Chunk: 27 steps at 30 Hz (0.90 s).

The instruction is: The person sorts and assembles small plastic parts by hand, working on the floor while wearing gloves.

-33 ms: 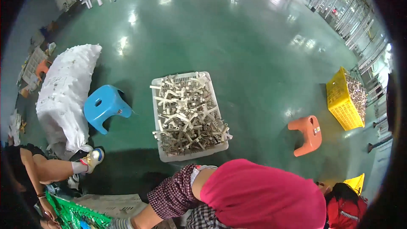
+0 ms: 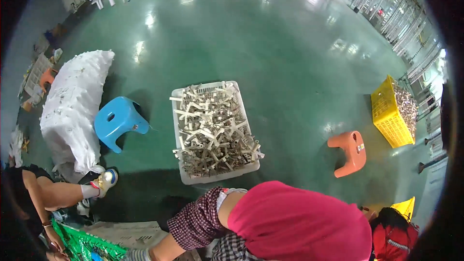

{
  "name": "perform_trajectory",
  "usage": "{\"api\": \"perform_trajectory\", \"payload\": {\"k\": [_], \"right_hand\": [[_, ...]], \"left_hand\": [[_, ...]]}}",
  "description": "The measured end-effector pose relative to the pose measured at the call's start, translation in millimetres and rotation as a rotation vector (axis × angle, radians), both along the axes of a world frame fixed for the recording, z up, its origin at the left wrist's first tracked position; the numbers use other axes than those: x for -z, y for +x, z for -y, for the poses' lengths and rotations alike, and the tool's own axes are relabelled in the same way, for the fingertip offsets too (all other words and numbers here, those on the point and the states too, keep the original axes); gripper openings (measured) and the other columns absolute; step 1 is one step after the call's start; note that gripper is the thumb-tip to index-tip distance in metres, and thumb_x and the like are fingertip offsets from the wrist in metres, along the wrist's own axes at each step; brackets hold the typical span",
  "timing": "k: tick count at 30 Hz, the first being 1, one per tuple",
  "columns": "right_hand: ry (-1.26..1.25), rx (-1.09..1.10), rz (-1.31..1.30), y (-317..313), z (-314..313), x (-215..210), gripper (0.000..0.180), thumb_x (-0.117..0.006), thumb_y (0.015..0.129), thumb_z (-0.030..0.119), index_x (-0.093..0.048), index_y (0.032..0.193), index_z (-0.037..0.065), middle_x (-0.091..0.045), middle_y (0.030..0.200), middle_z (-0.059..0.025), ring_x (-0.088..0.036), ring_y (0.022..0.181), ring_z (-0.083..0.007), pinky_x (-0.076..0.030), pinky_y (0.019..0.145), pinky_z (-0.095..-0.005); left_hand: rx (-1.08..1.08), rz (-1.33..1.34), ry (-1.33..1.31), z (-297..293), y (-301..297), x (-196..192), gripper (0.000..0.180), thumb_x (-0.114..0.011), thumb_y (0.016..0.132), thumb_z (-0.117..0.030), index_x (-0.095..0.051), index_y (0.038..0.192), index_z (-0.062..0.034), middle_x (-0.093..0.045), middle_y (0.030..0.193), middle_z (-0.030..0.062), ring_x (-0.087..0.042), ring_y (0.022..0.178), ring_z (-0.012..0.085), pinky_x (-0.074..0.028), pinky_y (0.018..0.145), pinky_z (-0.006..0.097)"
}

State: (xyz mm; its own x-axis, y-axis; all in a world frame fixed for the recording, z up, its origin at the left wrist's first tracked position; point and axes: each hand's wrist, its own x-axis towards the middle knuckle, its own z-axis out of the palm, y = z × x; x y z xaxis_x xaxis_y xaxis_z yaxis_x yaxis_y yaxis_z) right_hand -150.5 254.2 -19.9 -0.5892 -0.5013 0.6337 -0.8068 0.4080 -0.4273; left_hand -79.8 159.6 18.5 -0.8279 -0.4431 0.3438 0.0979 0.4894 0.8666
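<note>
Neither my left hand nor my right hand shows in the head view. A pink shirt point(image 2: 299, 222), dark checked shorts point(image 2: 198, 217) and a striped sock point(image 2: 140, 255) fill the lower middle. Just beyond them, on the floor, a white plastic crate point(image 2: 198, 180) is heaped with pale branched pieces point(image 2: 212, 130), shaped like small crosses and sticks. At the lower left a co-worker's hand point(image 2: 54, 239) is by a green sack point(image 2: 82, 237) of shiny bits; its grip is not clear.
Left of the crate are a blue stool point(image 2: 118, 118) and a long white sack point(image 2: 77, 96). To the right stand an orange stool point(image 2: 350, 152) and a yellow crate point(image 2: 389, 116) full of small pieces. A red and black bundle point(image 2: 394, 237) is at lower right. Green floor point(image 2: 270, 58) stretches beyond.
</note>
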Motion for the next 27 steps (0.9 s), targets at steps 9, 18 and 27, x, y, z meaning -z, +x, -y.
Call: {"api": "perform_trajectory", "payload": {"k": [9, 18, 27], "right_hand": [[-0.009, 0.006, 0.007, -5.1, -24.8, -18.9, 0.017, -0.046, 0.086, 0.016, -0.056, 0.091, 0.003, -0.058, 0.086, -0.0176, -0.059, 0.076, -0.0319, -0.046, 0.062, -0.0442], [-0.092, 0.100, 0.114, -9.5, -13.9, -13.0, 0.017, -0.047, 0.085, 0.015, -0.059, 0.091, 0.003, -0.059, 0.084, -0.0163, -0.060, 0.073, -0.0321, -0.047, 0.058, -0.0426], [0.055, 0.088, 0.147, -3.5, -20.3, -28.2, 0.023, -0.047, 0.085, 0.014, -0.058, 0.102, 0.002, -0.061, 0.082, -0.0144, -0.061, 0.073, -0.0308, -0.047, 0.058, -0.0430]], "left_hand": [[0.034, -0.046, -0.052, -1.4, -16.1, 5.1, 0.023, -0.053, 0.087, -0.013, -0.061, 0.100, 0.0051, -0.062, 0.089, 0.0118, -0.054, 0.071, 0.0203, -0.045, 0.060, 0.033], [0.051, -0.131, -0.096, -21.6, -11.8, -11.1, 0.025, -0.054, 0.087, -0.012, -0.060, 0.103, 0.0050, -0.063, 0.100, 0.0150, -0.059, 0.080, 0.0230, -0.048, 0.066, 0.035], [0.137, -0.229, -0.318, -9.7, -19.2, -8.0, 0.023, -0.056, 0.086, -0.012, -0.061, 0.101, 0.0052, -0.064, 0.097, 0.0151, -0.059, 0.079, 0.0237, -0.048, 0.066, 0.035]]}}
